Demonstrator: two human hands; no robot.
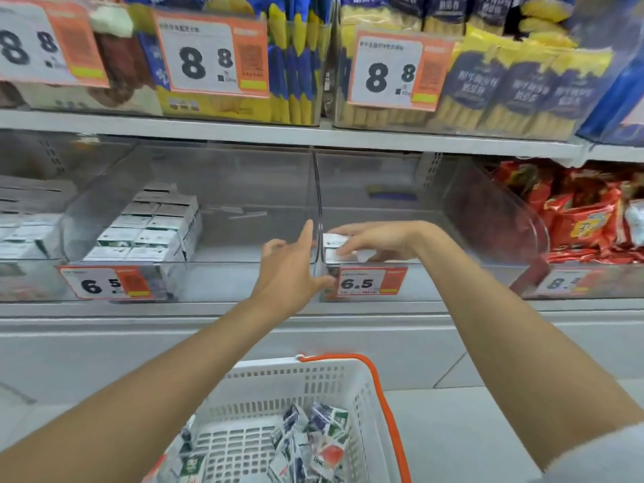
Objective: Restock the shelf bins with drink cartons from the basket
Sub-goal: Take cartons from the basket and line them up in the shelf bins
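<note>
- The right hand [376, 240] lies with its fingers stretched flat over the tops of a few drink cartons [334, 248]. It is pressing them down rather than clutching them, most likely to square them into place.
- Those cartons sit directly under the fingertips, in the front corner of the right-hand bin [495, 217], hard against the clear divider. Starting a row in the corner makes sense, since two walls keep it straight.
- The left hand [289, 270] is just beside them on the other side of the divider. Its index finger points up along the divider, its other fingers are curled and its thumb is against the bin front, next to the price tag [371, 282].
- I can't tell whether it actually grips the rim (it looks like bracing, so the bin doesn't slide).
- Well beyond the left fingers, the left-hand bin [97, 203] already holds neat stacked cartons [153, 228].
- Below both wrists stands the basket [313, 379], with loose cartons [313, 437] heaped inside, so plenty of the job remains.
</note>
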